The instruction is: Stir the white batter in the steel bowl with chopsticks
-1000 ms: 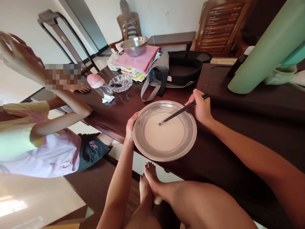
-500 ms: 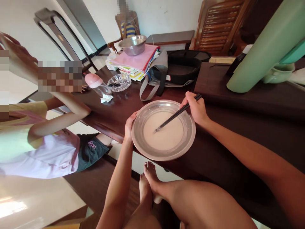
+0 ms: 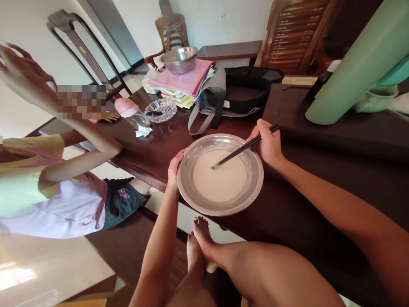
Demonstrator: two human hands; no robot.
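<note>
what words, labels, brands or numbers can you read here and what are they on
"OR": on the dark green shorts at left; any further letters are unclear.
White tag on the grey-and-black bag: too small to read.
Papers under the pink folder: any print is too small.

- We are seeing a wide bowl point(image 3: 256, 179) of smooth, softly shining metal.
- We are looking at a table point(image 3: 143, 155) of glossy wood.
- We are noticing a ridged, glass-like dish point(image 3: 168, 111) and a matt cloth strap point(image 3: 206, 123).
</note>
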